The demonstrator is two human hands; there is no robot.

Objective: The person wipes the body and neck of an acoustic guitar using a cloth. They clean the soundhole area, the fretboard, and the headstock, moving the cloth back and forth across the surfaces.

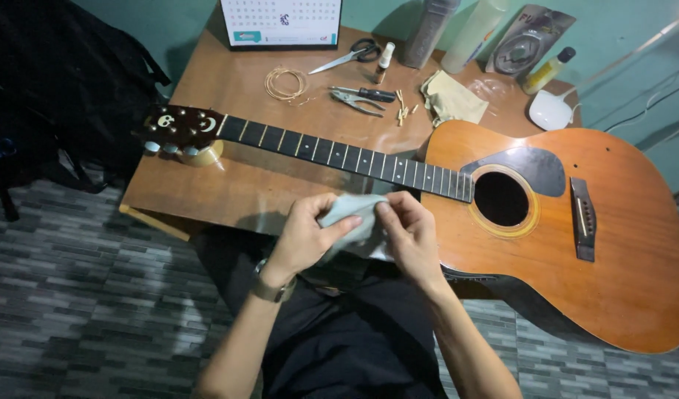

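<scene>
Orange-brown lacquered wood fills the scene: a stringless acoustic guitar [576, 236] lies face up across a small brown wooden table [228, 185], its body jutting past the table's right edge and its dark fretboard neck [339, 155] running left to a black headstock [180, 125] propped on a roll of tape. A person in dark trousers sits at the near side, both hands raised just in front of the neck where it joins the body. Between them is a pale grey-blue cleaning cloth [350, 222], bunched and partly folded; the left hand [302, 236] pinches its left edge between thumb and fingers, the right hand [409, 236] grips the opposite edge, so the cloth is held clear of the guitar, touching neither wood nor frets. By the look of it, the cloth is being gathered into a pad, and wiping would call for one hand to steady the instrument while the other presses the pad flat to the surface. At the table's far side lie a beige folded rag [450, 100], silver pliers [358, 102], black-handled scissors [350, 53], a coil of copper-coloured guitar string [285, 83] and several small pale bridge pins [403, 107].
</scene>
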